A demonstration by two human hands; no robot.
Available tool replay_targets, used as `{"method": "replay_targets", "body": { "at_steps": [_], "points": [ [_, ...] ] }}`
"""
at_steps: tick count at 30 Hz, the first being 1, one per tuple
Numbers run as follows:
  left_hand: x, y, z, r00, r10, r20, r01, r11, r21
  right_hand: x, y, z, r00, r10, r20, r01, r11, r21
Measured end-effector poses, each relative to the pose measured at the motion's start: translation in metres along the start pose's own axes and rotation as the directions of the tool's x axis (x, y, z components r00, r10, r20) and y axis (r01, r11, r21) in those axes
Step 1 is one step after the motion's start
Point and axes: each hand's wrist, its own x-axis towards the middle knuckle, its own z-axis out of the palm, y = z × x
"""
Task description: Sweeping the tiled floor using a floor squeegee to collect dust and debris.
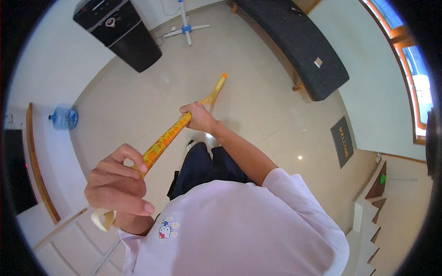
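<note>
1. Yellow-orange pole [166, 139]: slants before the body, over tiled floor [271, 117].
2. Left hand [115, 181]: curled round near end. Right hand [199, 117]: gripping farther along.
3. Floor stretches beyond far tip, bounded by black dispenser [137, 50] left, dark table [304, 50] right.

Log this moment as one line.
left hand: holding yellow stick's near end | right hand: gripping its middle | below: floor

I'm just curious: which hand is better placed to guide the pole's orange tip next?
Probably the right hand: it grips the pole nearer the orange tip; the left hand holds it farther back.
</note>
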Motion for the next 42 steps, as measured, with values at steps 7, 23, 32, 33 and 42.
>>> {"method": "replay_targets", "body": {
  "at_steps": [7,23,32,33,42],
  "points": [
    [-0.084,-0.012,-0.026,0.854,-0.329,-0.403,0.266,0.942,-0.205,-0.053,0.010,0.082,0.996,-0.019,0.092,0.022,0.999,-0.041],
    [-0.202,0.045,-0.181,0.854,-0.223,-0.470,0.205,0.975,-0.091,0.054,-0.115,0.192,0.955,-0.041,0.294,0.067,0.995,-0.080],
    [-0.198,0.084,-0.161,0.934,-0.113,-0.340,0.108,0.994,-0.033,0.030,-0.148,0.215,0.972,-0.200,0.121,0.198,0.980,0.031],
    [-0.203,0.079,-0.152,0.905,-0.172,-0.389,0.153,0.985,-0.078,0.008,-0.138,0.216,0.975,-0.199,0.103,0.199,0.980,0.009],
    [-0.269,0.043,0.000,0.574,-0.780,-0.249,0.486,0.570,-0.662,-0.199,-0.067,0.193,0.838,0.267,0.476,-0.262,0.962,-0.078]
  ]
}}
